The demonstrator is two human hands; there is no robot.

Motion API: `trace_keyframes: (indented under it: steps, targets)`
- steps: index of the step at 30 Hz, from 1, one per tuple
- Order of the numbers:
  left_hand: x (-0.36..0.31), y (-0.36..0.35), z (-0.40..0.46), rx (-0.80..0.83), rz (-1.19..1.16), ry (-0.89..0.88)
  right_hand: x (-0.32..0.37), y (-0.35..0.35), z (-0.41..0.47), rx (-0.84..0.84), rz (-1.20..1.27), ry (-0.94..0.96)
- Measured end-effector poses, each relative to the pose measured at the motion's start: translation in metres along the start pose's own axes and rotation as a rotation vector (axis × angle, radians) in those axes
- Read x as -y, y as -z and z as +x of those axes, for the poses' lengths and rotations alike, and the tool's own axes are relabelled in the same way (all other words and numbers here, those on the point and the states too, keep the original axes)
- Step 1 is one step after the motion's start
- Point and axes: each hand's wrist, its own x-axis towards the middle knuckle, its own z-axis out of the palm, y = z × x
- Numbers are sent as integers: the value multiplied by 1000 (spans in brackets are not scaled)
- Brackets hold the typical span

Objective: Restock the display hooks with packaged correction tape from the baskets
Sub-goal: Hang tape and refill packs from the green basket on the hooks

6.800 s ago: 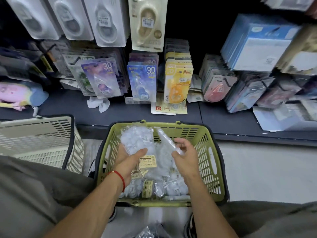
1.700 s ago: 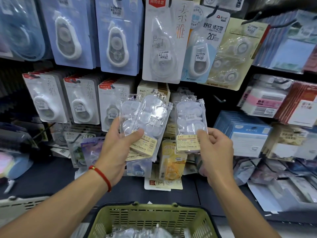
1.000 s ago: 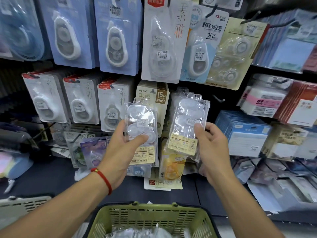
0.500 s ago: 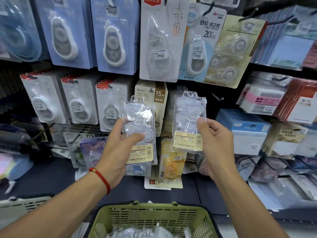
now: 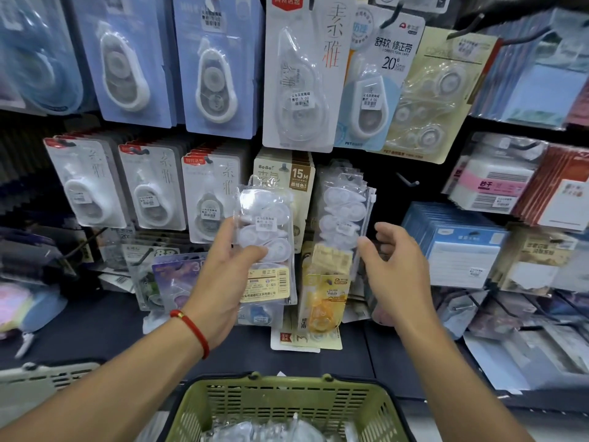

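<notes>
the green basket (image 5: 287,406) was cut off by the bottom edge; the left hand (image 5: 220,279) hid part of its clear packet (image 5: 266,240); small label print was unreadable.

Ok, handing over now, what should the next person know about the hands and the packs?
Left hand grips a clear pack of correction tape, not yet hung.
Right hand is open and empty, beside the packs on the hook.
Done: clear packs hang on that hook.
Left: hang the held pack, then take more from the green basket.
</notes>
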Motion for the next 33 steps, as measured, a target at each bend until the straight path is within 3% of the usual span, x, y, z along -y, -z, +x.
trace_keyframes:
  steps: [2, 5, 7, 12, 18, 33]
  targets:
    - [0, -3, -2, 53, -2, -3, 3, -4, -4, 81, 55, 39]
    - [2, -8, -7, 140, 28, -15, 9, -15, -15, 365, 186, 20]
    - [4, -11, -9, 172, 78, -51, 11, -20, -21, 440, 212, 51]
    - [5, -9, -10, 187, 109, -70, 12, -21, -22, 313, 352, 25]
    - [8, -13, -13, 352, 62, -15, 9, -15, -16, 76, 487, -108]
    - [3, -22, -17, 469, -111, 1, 8, -2, 1, 46, 471, -89]
